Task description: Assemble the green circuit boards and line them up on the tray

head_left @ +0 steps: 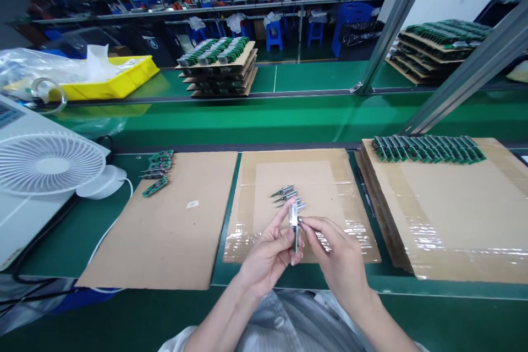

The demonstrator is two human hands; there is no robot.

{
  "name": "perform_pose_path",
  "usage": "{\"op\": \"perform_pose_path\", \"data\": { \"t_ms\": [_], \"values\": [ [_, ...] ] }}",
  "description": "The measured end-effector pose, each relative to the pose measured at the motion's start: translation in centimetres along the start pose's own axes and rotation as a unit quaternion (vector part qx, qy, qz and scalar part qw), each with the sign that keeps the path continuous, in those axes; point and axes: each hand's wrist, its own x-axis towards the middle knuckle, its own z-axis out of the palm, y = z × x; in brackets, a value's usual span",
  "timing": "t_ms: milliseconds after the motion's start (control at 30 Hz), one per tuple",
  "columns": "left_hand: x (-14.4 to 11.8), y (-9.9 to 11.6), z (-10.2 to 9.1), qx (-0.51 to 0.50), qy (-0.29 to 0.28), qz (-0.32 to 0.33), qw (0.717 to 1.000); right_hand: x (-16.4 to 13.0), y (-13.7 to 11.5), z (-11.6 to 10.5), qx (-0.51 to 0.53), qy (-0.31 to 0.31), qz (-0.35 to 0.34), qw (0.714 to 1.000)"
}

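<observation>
My left hand [270,250] grips a small green circuit board [295,234] on edge, with a silver metal part at its top end. My right hand [336,247] meets it from the right, fingertips pinching at the board's metal part. Both hands hover over the near edge of a taped cardboard sheet [330,176]. Just beyond the fingers lie a few small silver metal pieces [284,193] on that sheet.
A plain cardboard sheet [193,220] on the left carries several green boards [157,170] at its far corner. A row of boards [429,148] lines the right cardboard stack [462,214]. A white fan [49,162] stands far left; a yellow tray [111,85] and stacked board trays [218,66] lie beyond.
</observation>
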Motion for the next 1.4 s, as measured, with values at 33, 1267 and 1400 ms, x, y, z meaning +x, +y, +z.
{"op": "perform_pose_path", "data": {
  "t_ms": [33,1267,1400],
  "values": [
    [0.0,0.0,0.1,0.004,-0.004,0.0,1.0,-0.1,0.0,0.0,0.008,0.007,0.018,1.0],
    [-1.2,0.9,2.9,0.275,0.116,0.102,0.949,-0.1,1.1,-0.2,0.464,-0.031,0.295,0.834],
    [-1.3,0.9,2.9,0.29,0.116,0.105,0.944,-0.2,1.1,0.0,0.456,-0.023,0.298,0.838]
  ]
}}
